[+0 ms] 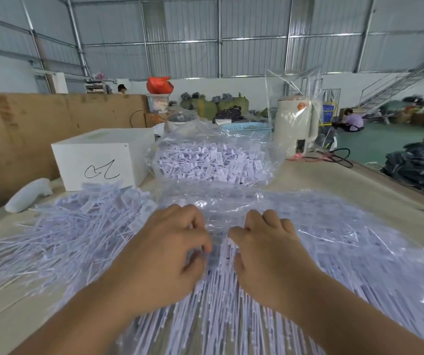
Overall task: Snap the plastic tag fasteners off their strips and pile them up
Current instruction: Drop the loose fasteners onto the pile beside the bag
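Pale lilac plastic tag fasteners on strips (221, 303) lie in front of me, partly inside a clear plastic bag (334, 239). My left hand (164, 254) and my right hand (270, 252) sit side by side over the strips, fingers curled and pinching the same strip of fasteners between them. The fingertips hide the exact grip. A loose pile of separated fasteners (72, 231) spreads out to the left of my left hand. A second clear bag of fasteners (213, 162) lies farther back in the middle.
A white box (98, 162) with a black scribble stands at the back left, with a white handheld tool (27, 194) beside it. A cream kettle (295, 124) in plastic wrap stands back right. A cardboard wall (26, 129) lines the left side. A person crouches far right.
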{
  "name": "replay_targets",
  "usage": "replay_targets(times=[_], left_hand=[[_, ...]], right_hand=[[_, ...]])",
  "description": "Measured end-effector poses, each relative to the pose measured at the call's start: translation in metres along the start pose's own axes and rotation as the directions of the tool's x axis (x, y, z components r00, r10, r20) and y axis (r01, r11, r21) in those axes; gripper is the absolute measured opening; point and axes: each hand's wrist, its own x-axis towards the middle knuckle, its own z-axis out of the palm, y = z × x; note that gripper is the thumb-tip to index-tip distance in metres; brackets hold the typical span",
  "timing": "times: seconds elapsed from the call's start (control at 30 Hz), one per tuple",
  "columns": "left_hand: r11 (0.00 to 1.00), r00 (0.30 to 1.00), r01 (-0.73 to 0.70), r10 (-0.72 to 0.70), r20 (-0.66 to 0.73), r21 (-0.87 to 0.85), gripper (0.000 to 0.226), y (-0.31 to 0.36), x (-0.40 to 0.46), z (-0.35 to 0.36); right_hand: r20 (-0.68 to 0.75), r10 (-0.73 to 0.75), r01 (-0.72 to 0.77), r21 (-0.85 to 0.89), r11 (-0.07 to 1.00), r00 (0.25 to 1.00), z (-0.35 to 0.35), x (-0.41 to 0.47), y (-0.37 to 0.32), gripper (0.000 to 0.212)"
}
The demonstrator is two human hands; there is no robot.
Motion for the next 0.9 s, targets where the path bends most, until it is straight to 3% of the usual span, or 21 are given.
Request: replay_targets(times=[0.17,0.27,0.33,0.4,0.47,0.57,0.73,0.9], left_hand=[[0.991,0.991,0.124,-0.121,-0.065,0.049,0.024,-0.013,0.0,0.008],[0.939,0.963,0.25,-0.266,-0.04,-0.236,0.034,-0.016,0.0,0.009],[0.848,0.935,0.325,-0.354,0.008,-0.418,0.033,-0.019,-0.001,0.011],[0.667,0.894,0.398,-0.436,0.104,-0.63,0.038,-0.02,-0.001,0.01],[0.55,0.861,0.452,-0.476,0.181,-0.702,0.035,-0.018,-0.001,0.008],[0.712,0.879,0.454,-0.455,0.141,-0.536,0.018,-0.018,0.0,0.008],[0.872,0.912,0.409,-0.394,0.111,-0.27,0.041,-0.015,-0.001,0.006],[0.943,0.948,0.316,-0.317,0.011,-0.102,0.05,-0.013,-0.002,0.013]], right_hand=[[-0.119,0.007,0.014,0.176,0.984,0.993,-0.008,0.002,0.006,0.028],[-0.238,-0.014,0.089,0.308,0.947,0.971,-0.015,-0.001,0.01,0.024],[-0.288,-0.002,0.132,0.431,0.893,0.958,-0.023,-0.005,0.011,0.021],[-0.341,0.003,0.174,0.489,0.855,0.94,-0.03,-0.008,0.014,0.02],[-0.382,-0.015,0.223,0.507,0.833,0.924,-0.033,-0.009,0.017,0.019],[-0.392,-0.059,0.28,0.535,0.797,0.918,-0.036,-0.011,0.019,0.019],[-0.375,-0.091,0.329,0.643,0.691,0.923,-0.041,-0.015,0.017,0.024],[-0.324,-0.113,0.318,0.696,0.644,0.939,-0.042,-0.017,0.016,0.022]])
